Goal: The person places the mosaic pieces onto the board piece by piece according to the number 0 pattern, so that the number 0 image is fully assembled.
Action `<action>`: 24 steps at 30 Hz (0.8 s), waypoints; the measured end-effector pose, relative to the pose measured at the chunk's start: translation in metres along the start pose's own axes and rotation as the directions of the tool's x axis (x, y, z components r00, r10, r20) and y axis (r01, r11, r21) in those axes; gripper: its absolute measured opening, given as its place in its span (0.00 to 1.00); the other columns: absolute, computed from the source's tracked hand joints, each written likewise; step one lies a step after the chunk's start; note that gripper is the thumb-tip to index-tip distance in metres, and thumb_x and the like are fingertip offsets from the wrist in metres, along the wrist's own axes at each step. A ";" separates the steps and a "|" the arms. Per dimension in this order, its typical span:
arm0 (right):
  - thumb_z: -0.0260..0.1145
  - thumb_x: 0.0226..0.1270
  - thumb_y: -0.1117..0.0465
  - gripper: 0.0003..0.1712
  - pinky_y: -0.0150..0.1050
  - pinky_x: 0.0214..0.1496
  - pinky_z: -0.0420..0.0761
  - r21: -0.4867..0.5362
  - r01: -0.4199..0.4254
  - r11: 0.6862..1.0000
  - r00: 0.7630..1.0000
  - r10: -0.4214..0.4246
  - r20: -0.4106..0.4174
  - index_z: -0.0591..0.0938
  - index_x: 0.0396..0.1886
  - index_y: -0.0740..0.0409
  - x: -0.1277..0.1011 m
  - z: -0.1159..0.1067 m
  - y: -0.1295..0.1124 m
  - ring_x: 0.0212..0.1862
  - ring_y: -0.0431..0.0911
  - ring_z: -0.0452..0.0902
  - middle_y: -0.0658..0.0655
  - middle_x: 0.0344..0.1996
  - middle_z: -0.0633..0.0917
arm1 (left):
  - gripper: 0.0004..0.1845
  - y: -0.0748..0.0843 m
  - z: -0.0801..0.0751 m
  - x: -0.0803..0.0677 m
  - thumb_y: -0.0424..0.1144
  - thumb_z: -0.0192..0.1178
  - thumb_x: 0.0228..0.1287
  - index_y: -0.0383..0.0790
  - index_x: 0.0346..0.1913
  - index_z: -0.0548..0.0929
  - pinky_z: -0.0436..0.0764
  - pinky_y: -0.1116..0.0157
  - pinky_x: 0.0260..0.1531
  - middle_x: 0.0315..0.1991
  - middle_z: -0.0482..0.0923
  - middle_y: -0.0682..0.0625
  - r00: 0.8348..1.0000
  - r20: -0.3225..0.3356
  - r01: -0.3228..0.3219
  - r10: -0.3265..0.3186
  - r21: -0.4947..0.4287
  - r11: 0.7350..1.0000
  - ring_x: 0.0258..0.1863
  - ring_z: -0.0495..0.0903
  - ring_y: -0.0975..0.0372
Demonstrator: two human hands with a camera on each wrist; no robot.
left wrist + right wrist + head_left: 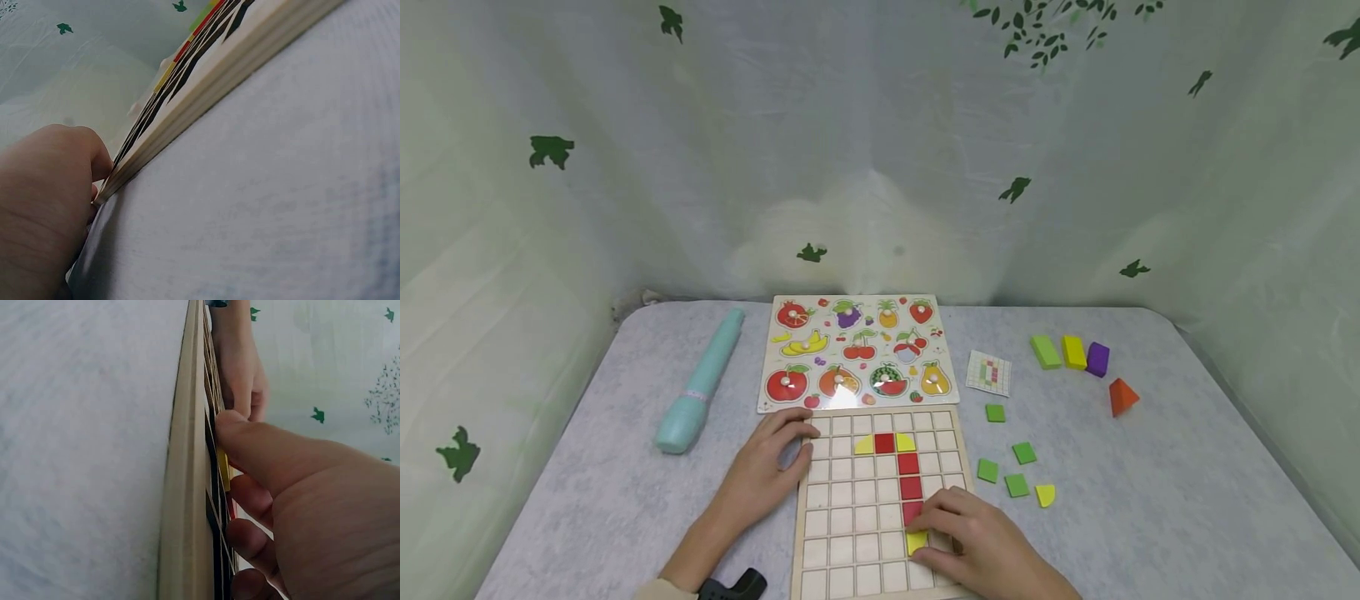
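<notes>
A wooden grid board (850, 533) lies on the grey table (1187, 500) in front of me. On it, a red tile (884, 442) sits between two yellow quarter-round tiles, and a column of red tiles (910, 475) runs down from there. My right hand (936, 533) pinches a yellow tile (916, 542) at the foot of that column. In the right wrist view the thumb (250, 434) presses on the board (187, 487) beside the yellow tile (223, 470). My left hand (790, 450) rests with relaxed fingers on the board's upper left edge. Its thumb (94, 156) touches the board's corner (206, 94).
A fruit peg puzzle (857, 350) lies behind the board and a teal tube (700, 383) to the left. To the right are a pattern card (988, 372), several green tiles (1024, 452), a yellow tile (1045, 495), green, yellow and purple blocks (1073, 352) and an orange pyramid (1122, 397).
</notes>
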State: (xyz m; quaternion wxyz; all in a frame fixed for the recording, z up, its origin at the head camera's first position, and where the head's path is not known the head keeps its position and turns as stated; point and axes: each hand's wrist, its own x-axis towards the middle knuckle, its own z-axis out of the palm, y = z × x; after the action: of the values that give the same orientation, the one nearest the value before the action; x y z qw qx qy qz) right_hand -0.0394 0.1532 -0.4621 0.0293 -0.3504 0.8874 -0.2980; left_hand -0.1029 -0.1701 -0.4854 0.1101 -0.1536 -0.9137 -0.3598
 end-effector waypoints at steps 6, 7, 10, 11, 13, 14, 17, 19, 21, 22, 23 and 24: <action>0.68 0.72 0.42 0.13 0.26 0.49 0.81 0.000 -0.009 1.000 0.999 0.009 0.040 0.88 0.51 0.36 0.000 -0.001 0.002 0.48 0.30 0.74 0.33 0.47 0.81 | 0.08 -0.001 0.001 0.001 0.32 0.67 0.67 0.48 0.46 0.87 0.79 0.51 0.62 0.60 0.79 0.53 1.000 0.005 0.003 -0.003 0.000 1.000 0.63 0.75 0.58; 0.67 0.72 0.42 0.14 0.26 0.49 0.81 0.000 -0.010 1.000 0.999 0.010 0.042 0.88 0.52 0.36 0.000 -0.001 0.002 0.48 0.30 0.74 0.34 0.47 0.81 | 0.08 -0.001 0.001 0.001 0.32 0.67 0.67 0.48 0.46 0.87 0.79 0.51 0.62 0.61 0.79 0.53 1.000 0.005 0.005 -0.005 0.000 1.000 0.63 0.75 0.58; 0.67 0.72 0.41 0.15 0.27 0.49 0.81 0.002 -0.018 1.000 0.999 0.018 0.039 0.87 0.53 0.36 0.000 -0.001 0.002 0.48 0.30 0.74 0.34 0.48 0.81 | 0.08 -0.001 0.001 0.001 0.33 0.67 0.67 0.48 0.46 0.87 0.79 0.51 0.62 0.61 0.79 0.53 1.000 0.007 0.007 -0.007 0.002 1.000 0.63 0.75 0.58; 0.67 0.71 0.41 0.15 0.27 0.49 0.81 0.005 -0.022 1.000 0.999 0.022 0.030 0.87 0.53 0.36 0.000 -0.001 0.002 0.48 0.30 0.74 0.33 0.48 0.81 | 0.08 -0.001 0.000 0.000 0.33 0.67 0.67 0.48 0.46 0.87 0.79 0.51 0.62 0.61 0.79 0.53 1.000 0.006 0.008 -0.008 0.002 1.000 0.63 0.75 0.58; 0.69 0.71 0.42 0.14 0.27 0.48 0.80 0.009 -0.015 1.000 1.000 0.015 -0.013 0.87 0.52 0.35 -0.001 -0.002 0.003 0.47 0.30 0.74 0.32 0.48 0.80 | 0.08 -0.001 0.000 0.000 0.33 0.67 0.67 0.48 0.46 0.87 0.79 0.51 0.62 0.60 0.79 0.53 1.000 0.003 0.008 -0.008 0.001 1.000 0.63 0.75 0.57; 0.70 0.70 0.43 0.13 0.27 0.48 0.80 0.009 -0.011 1.000 0.999 0.012 -0.041 0.87 0.51 0.35 -0.001 -0.003 0.004 0.47 0.29 0.75 0.32 0.47 0.80 | 0.08 -0.001 0.000 0.000 0.33 0.67 0.67 0.48 0.46 0.87 0.79 0.51 0.62 0.60 0.79 0.53 1.000 0.003 0.010 -0.010 0.000 1.000 0.63 0.75 0.57; 0.73 0.68 0.46 0.11 0.25 0.43 0.78 -0.003 -0.011 1.000 0.991 0.010 -0.133 0.87 0.49 0.34 -0.003 -0.006 0.010 0.43 0.30 0.74 0.32 0.46 0.80 | 0.09 -0.001 0.000 0.000 0.32 0.68 0.67 0.49 0.45 0.87 0.79 0.51 0.62 0.60 0.79 0.53 1.000 0.000 0.011 -0.011 -0.001 1.000 0.63 0.75 0.58; 0.74 0.67 0.48 0.11 0.24 0.39 0.77 -0.020 -0.024 1.000 0.984 0.020 -0.175 0.87 0.48 0.34 -0.004 -0.009 0.015 0.40 0.31 0.72 0.32 0.45 0.80 | 0.09 -0.001 0.001 0.000 0.32 0.68 0.67 0.49 0.45 0.87 0.79 0.51 0.62 0.60 0.79 0.53 1.000 -0.001 0.011 -0.011 -0.001 1.000 0.63 0.75 0.58; 0.75 0.66 0.50 0.11 0.24 0.38 0.77 -0.042 -0.044 0.998 0.978 0.035 -0.207 0.87 0.47 0.35 -0.005 -0.013 0.022 0.39 0.31 0.72 0.33 0.45 0.81 | 0.09 -0.002 0.001 0.000 0.32 0.68 0.66 0.49 0.45 0.87 0.79 0.51 0.62 0.60 0.79 0.53 1.000 0.000 0.010 -0.010 0.000 1.000 0.63 0.75 0.58; 0.76 0.65 0.51 0.12 0.25 0.39 0.77 -0.055 -0.053 0.997 0.974 0.039 -0.222 0.88 0.47 0.36 -0.006 -0.015 0.025 0.40 0.31 0.73 0.33 0.45 0.81 | 0.09 -0.002 0.001 0.000 0.32 0.68 0.66 0.49 0.45 0.87 0.79 0.51 0.62 0.60 0.79 0.54 1.000 0.000 0.008 -0.008 -0.001 1.000 0.63 0.75 0.58; 0.77 0.64 0.52 0.13 0.26 0.39 0.78 -0.068 -0.063 0.996 0.970 0.045 -0.237 0.88 0.47 0.36 -0.006 -0.017 0.028 0.40 0.31 0.73 0.34 0.45 0.81 | 0.09 -0.002 0.001 0.000 0.32 0.68 0.66 0.49 0.45 0.87 0.79 0.51 0.62 0.60 0.79 0.53 1.000 0.000 0.007 -0.007 -0.003 1.000 0.63 0.75 0.58; 0.78 0.62 0.53 0.14 0.27 0.39 0.79 -0.087 -0.075 0.993 0.966 0.051 -0.252 0.88 0.47 0.37 -0.007 -0.019 0.031 0.41 0.31 0.74 0.34 0.45 0.81 | 0.09 -0.002 0.001 0.000 0.32 0.68 0.66 0.49 0.45 0.87 0.79 0.51 0.62 0.60 0.79 0.54 1.000 0.000 0.006 -0.006 -0.004 1.000 0.63 0.75 0.58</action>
State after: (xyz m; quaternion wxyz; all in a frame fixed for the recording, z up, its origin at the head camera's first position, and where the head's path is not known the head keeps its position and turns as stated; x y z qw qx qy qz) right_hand -0.0580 0.1848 -0.4647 -0.0896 -0.2827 0.9082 -0.2955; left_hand -0.1041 -0.1709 -0.4878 0.1089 -0.1511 -0.9135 -0.3618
